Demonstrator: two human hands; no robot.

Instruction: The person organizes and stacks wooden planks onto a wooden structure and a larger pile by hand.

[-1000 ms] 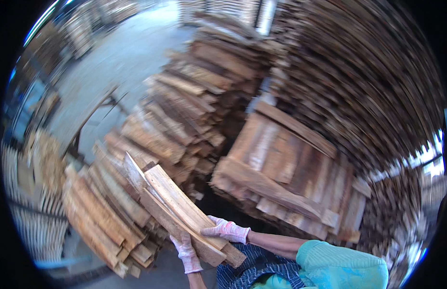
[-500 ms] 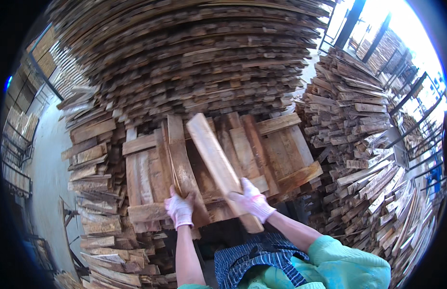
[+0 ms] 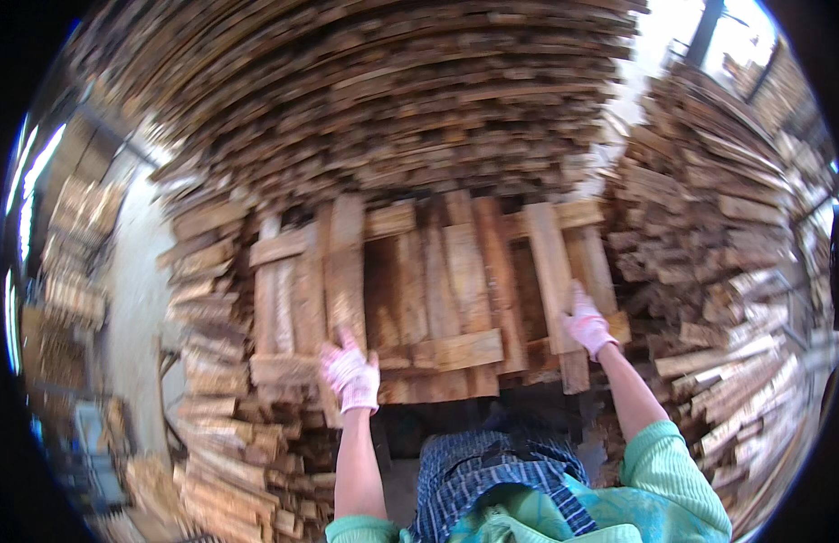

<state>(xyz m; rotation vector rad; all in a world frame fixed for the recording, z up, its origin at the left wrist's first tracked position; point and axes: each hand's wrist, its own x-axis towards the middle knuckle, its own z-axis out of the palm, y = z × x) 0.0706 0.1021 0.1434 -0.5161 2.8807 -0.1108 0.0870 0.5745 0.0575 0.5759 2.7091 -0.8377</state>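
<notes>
My left hand (image 3: 351, 373), in a pale pink-and-white glove, rests at the near end of an upright-lying wooden board (image 3: 347, 262), its fingers spread and thumb apart. My right hand (image 3: 589, 328), gloved alike, grips the right edge of another pale board (image 3: 548, 258) near its lower end. Both boards lie across the long crosspieces of a slatted wooden layer; one near crosspiece (image 3: 464, 350) shows between my hands. Several narrower, darker slats (image 3: 493, 271) lie between the two boards, with dark gaps among them. The undersides of both hands are hidden.
A tall stack of layered boards (image 3: 392, 109) rises just beyond the slats. Loose board piles stand close on the left (image 3: 216, 362) and on the right (image 3: 700, 226). A pale floor strip (image 3: 139, 281) runs past the left pile. The picture is partly blurred.
My right hand has carried the pale board from the middle to the right and laid it straight across the crosspieces. My left hand has loosened from gripping its board to spread fingers.
</notes>
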